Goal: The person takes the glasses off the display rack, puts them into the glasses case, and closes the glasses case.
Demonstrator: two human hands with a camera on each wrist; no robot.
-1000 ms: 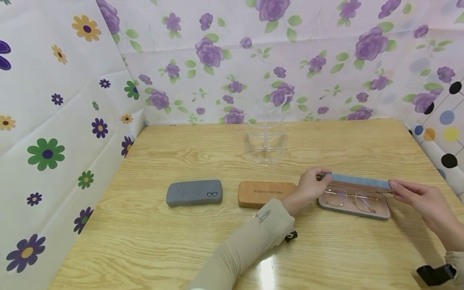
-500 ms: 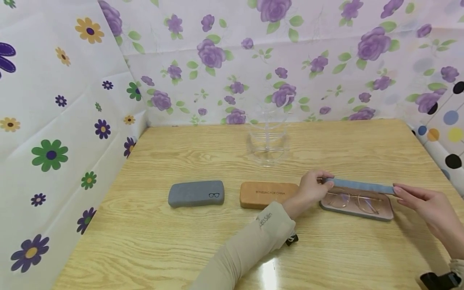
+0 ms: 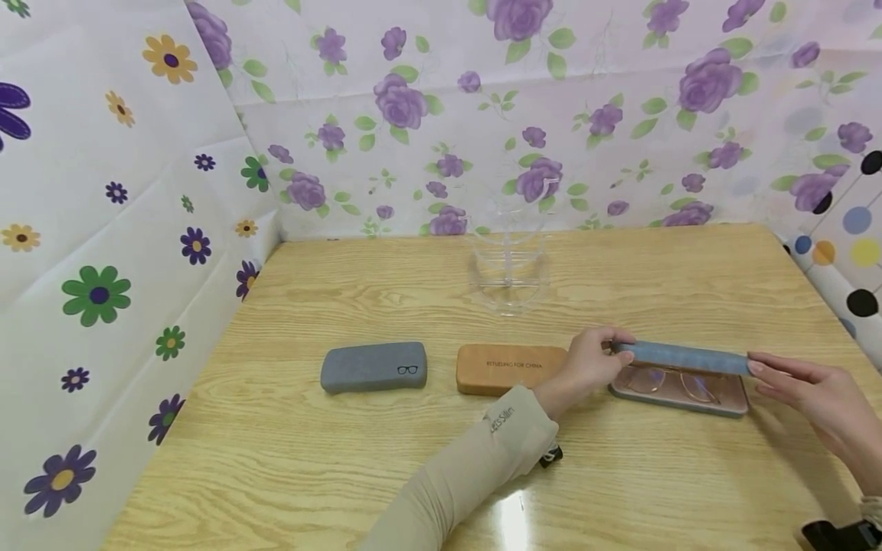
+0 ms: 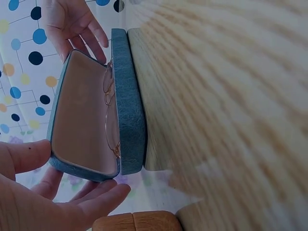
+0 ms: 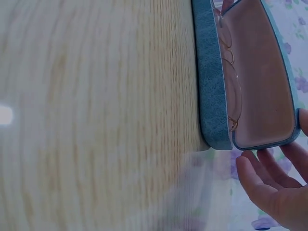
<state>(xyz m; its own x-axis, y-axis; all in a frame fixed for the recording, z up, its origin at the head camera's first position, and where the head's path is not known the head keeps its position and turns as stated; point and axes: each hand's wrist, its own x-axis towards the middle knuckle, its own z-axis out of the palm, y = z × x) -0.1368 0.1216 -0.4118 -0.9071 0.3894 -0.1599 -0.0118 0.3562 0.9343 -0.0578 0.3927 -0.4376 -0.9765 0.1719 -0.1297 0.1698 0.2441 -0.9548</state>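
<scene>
A blue glasses case [image 3: 678,406] lies on the table at the right of the head view, its lid [image 3: 691,357] raised partway. Inside its pink lining rest thin gold-rimmed glasses [image 3: 694,384], partly covered by the lid. My left hand [image 3: 592,360] grips the lid's left end between thumb and fingers. At the opposite end, my right hand [image 3: 813,394] pinches the lid's corner. The left wrist view shows the left thumb on the lid's outer edge, with fingers beneath near the hinge side. In the right wrist view, the right hand [image 5: 281,185] is partly cut off.
An orange glasses case [image 3: 506,370] sits just left of my left hand, partly behind that forearm. Farther left lies a closed grey-blue case [image 3: 374,367] with a glasses print. A clear display stand [image 3: 508,283] stands toward the back of the wooden table [image 3: 344,291].
Both hands have tipped the lid down toward me, so it covers more of the glasses. The other cases and the stand stay put; the head view has shifted slightly.
</scene>
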